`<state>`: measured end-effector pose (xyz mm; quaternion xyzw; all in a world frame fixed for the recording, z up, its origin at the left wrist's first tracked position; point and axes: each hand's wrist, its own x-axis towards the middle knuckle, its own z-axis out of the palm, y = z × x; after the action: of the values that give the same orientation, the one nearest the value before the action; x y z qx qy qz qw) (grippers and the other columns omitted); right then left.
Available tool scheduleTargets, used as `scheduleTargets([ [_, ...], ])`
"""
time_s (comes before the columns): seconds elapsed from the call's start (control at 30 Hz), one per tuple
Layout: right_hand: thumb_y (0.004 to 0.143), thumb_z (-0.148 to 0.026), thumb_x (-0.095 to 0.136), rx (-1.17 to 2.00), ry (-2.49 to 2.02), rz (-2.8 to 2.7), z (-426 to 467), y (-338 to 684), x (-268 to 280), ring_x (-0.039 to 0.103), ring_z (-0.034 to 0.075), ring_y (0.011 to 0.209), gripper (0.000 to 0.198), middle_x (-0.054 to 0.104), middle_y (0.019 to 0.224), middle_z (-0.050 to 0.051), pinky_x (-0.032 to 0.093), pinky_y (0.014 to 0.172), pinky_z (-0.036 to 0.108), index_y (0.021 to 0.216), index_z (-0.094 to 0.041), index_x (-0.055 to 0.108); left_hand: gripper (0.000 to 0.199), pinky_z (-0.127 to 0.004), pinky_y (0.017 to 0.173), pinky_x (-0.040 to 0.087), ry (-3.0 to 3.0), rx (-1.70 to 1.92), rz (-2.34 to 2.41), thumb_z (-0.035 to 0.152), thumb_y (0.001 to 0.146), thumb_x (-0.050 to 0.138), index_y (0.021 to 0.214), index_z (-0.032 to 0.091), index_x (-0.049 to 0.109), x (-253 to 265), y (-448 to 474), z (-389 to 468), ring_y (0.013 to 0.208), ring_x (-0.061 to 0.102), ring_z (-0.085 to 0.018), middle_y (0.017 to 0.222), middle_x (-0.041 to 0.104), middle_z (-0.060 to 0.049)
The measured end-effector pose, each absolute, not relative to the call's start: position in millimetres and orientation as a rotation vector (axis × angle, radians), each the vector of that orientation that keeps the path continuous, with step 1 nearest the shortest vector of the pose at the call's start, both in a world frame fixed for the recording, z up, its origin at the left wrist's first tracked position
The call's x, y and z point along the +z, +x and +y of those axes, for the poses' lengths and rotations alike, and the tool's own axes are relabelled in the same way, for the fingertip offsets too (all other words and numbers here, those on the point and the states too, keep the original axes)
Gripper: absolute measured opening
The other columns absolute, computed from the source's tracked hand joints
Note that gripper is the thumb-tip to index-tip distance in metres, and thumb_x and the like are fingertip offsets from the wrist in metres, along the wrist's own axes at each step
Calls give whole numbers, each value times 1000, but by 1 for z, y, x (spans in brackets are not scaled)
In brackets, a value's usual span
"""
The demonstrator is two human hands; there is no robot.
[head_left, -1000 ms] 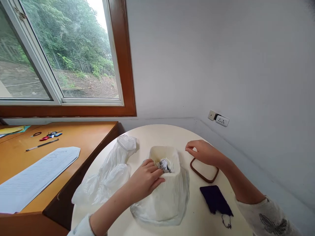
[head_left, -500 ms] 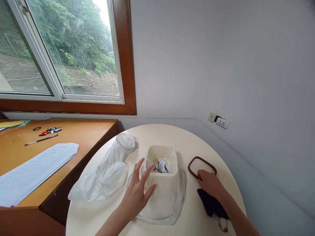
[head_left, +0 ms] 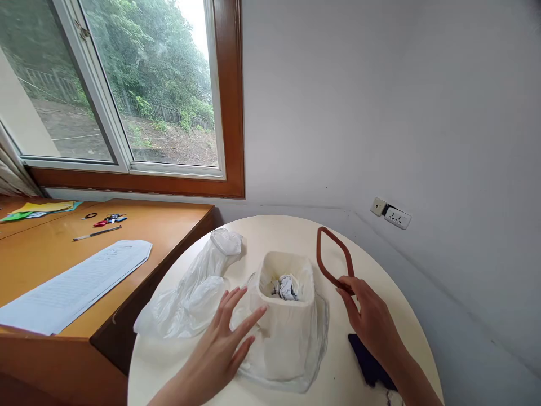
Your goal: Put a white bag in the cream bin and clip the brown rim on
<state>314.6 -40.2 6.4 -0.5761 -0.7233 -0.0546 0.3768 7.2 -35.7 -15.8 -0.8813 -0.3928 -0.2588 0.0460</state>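
Holding the left hand (head_left: 220, 341) with fingers spread at the near left side of a bag-lined white bin (head_left: 289, 338), touching or just short of it, hard to tell. Pinching a tilted brown frame (head_left: 319, 248) between thumb and fingers of the right hand (head_left: 374, 321), right of the bin. Inside the bin, crumpled paper (head_left: 287, 288); to its left, on the round table (head_left: 338, 338), a rumpled plastic bag (head_left: 190, 301).

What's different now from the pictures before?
The right hand has taken hold of the brown rounded rectangular frame, tipping it up from the round cream table and leftward, toward the white bag-lined bin. The left hand drew back from the bin's rim and is spread open near it. The crumpled white paper inside, the rumpled translucent plastic bag and the dark blue cloth stayed put.
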Motion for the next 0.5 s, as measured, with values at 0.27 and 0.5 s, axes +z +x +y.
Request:
scheduleTargets([
  [0.27, 87, -14, 45, -318, -1172, -1981, -51, 272, 30, 58, 18, 78, 14, 63, 85, 6, 45, 69, 32, 98, -19, 52, 36, -41, 94, 43, -2824, -1285, -1431, 25, 87, 44, 123, 27, 44, 39, 1, -16, 116, 46, -24, 126, 45, -9],
  [0.5, 81, -1, 46, -457, -1082, -2035, -50, 252, 25, 56, 18, 83, 28, 64, 88, 5, 42, 73, 34, 101, -19, 55, 57, -35, 74, 52, -3038, -2161, -1599, 33, 88, 44, 138, 22, 21, 58, 40, -11, 75, 59, -14, 89, 60, -5],
])
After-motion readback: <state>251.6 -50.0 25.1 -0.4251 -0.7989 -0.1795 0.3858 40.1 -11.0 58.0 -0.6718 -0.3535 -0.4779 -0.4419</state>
